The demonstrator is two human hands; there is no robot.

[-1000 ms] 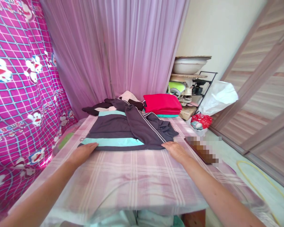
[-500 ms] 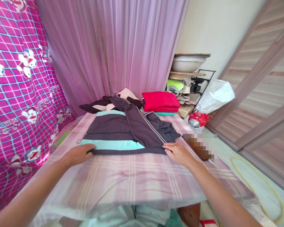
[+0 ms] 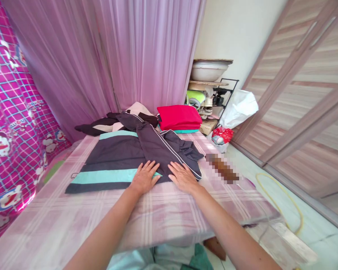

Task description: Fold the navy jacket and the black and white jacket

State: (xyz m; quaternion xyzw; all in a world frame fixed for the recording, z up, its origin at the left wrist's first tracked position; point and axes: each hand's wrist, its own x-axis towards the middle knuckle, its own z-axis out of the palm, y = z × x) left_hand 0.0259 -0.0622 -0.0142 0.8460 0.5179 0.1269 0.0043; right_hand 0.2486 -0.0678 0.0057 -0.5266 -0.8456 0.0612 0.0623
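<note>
light: bright daylight through curtain (image 3: 124, 56) | shadows: soft | focus: sharp | edges: wide-angle stretch | one pixelated patch

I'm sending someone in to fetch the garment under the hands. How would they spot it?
On the pink plaid-covered table before the purple curtain, it is the dark jacket spread flat nearest the front edge. Unlike the folded red stack behind it, it has turquoise bands and thin white piping.

I can make out little lettering from here. The pink cartoon-print cloth (image 3: 14, 123) hanging at the left carries small white words among the cat figures, mirrored and too blurred to read. I find no label or number elsewhere.
</note>
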